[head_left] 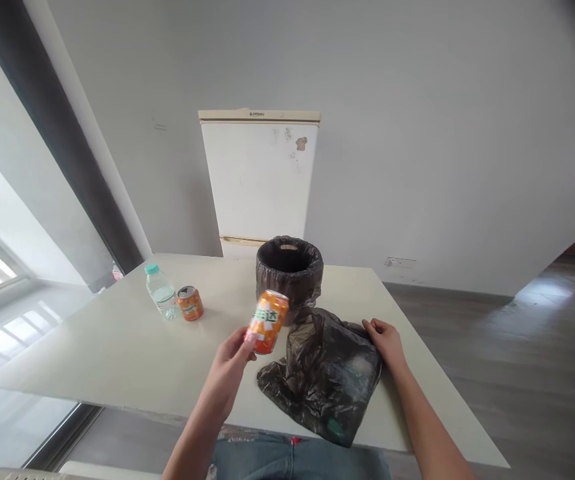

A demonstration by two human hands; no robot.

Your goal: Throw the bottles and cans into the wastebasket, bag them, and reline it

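Note:
An orange drink can (267, 323) with white and green lettering is held tilted above the table in my left hand (235, 353). My right hand (383, 339) pinches the right edge of a black plastic bag (335, 370), which lies crumpled on the table in front of me. Something greenish shows through the thin plastic near the bag's lower end, too unclear to name. Just behind the bag stands a bin lined with black plastic (290, 280); its contents are hidden. On the left, a second orange can (190, 304) stands beside a clear plastic bottle with a teal cap (163, 293).
The pale table (117, 353) narrows away from me, its right edge running down beside my right arm. Beyond its far edge stands a white refrigerator (262, 180) against a grey wall. A window lights the left side, and grey floor (492, 360) lies to the right.

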